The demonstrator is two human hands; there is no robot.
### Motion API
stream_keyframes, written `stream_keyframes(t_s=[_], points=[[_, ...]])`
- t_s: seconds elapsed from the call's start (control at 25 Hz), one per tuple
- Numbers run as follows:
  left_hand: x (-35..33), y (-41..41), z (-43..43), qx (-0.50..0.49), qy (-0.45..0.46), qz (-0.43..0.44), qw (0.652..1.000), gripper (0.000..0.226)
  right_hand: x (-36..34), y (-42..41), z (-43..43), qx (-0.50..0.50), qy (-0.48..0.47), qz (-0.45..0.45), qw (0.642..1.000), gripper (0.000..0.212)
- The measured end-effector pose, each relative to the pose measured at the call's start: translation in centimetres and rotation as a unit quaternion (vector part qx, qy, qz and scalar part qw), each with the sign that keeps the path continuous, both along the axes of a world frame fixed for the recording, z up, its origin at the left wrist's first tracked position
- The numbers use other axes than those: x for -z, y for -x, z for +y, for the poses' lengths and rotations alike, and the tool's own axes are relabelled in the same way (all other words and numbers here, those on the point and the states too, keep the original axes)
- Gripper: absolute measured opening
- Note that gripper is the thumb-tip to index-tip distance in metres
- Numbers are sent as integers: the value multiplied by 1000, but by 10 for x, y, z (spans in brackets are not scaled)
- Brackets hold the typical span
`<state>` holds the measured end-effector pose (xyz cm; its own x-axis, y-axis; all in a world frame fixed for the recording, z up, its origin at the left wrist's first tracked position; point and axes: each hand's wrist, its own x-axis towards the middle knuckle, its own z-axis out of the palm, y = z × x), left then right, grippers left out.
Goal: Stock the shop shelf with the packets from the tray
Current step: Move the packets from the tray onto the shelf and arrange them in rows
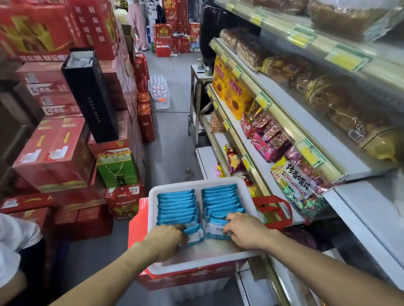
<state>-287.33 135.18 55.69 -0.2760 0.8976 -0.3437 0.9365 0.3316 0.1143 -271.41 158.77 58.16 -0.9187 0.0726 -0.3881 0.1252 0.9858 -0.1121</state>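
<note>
A white tray (199, 261) rests on a red box in front of me. It holds two rows of blue packets, a left row (177, 205) and a right row (221, 199). My left hand (164, 240) grips the nearest packet (196, 234) of the left row. My right hand (246, 230) grips the nearest packet (215, 229) of the right row. Both packets are tilted up from their rows. The shop shelf (353, 205) runs along my right, with a bare white stretch near me.
Stacked red cartons (53, 156) and a green gift bag (117, 169) line the left of the aisle. A red bag (274, 210) hangs at the shelf edge beside the tray. Bread and snack packs fill the upper shelves. A person's white sleeve (9, 242) shows at far left.
</note>
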Motion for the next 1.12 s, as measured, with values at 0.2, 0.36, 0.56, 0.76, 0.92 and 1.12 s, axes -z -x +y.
stream_keyframes(t_s=[0.2, 0.36, 0.56, 0.76, 0.92, 1.12], points=[[-14, 15, 0, 6, -23, -92, 996, 45, -11, 6, 2, 10, 42, -33, 999, 38], [-83, 54, 13, -2, -71, -133, 989, 46, -83, 12, 24, 33, 71, 24, 997, 33], [-219, 93, 70, 24, -163, -143, 976, 53, -226, 9, 82, 40, 66, 118, 990, 37], [-366, 88, 141, 108, -225, -153, 956, 55, -381, -37, 123, 64, 3, 184, 981, 52], [-454, 41, 205, 187, -262, -209, 924, 49, -470, -119, 133, 127, -2, 209, 970, 59], [-513, -64, 291, 306, -266, -222, 887, 43, -523, -249, 145, 217, -63, 235, 945, 64]])
